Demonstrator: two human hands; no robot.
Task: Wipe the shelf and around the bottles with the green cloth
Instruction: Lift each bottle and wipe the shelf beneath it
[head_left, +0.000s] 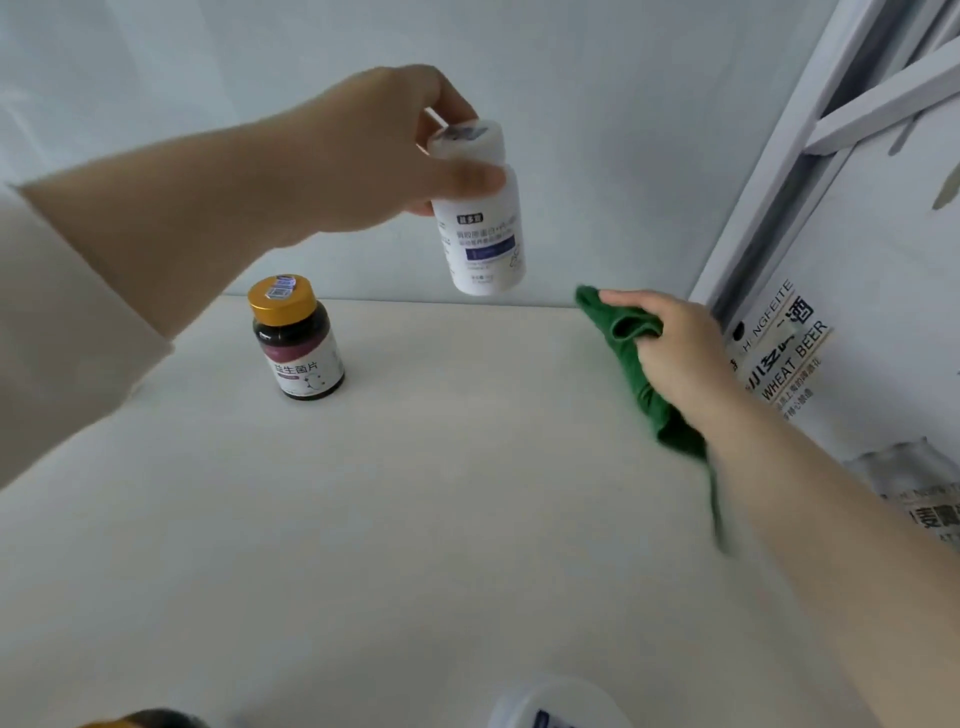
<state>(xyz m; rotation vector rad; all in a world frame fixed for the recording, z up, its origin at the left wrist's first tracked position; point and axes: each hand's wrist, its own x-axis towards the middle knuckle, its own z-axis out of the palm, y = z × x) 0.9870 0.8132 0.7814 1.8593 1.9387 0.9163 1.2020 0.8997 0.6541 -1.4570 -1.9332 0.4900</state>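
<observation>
shelf (441, 493), white bottle (483, 234) in left hand (374, 150)

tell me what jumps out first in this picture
The white bottle, held in the air by the left hand above the back of the shelf, catches the eye first. Next is the green cloth, gripped by the right hand at the shelf's far right corner. A dark bottle with a gold cap stands upright at the back left.
</observation>
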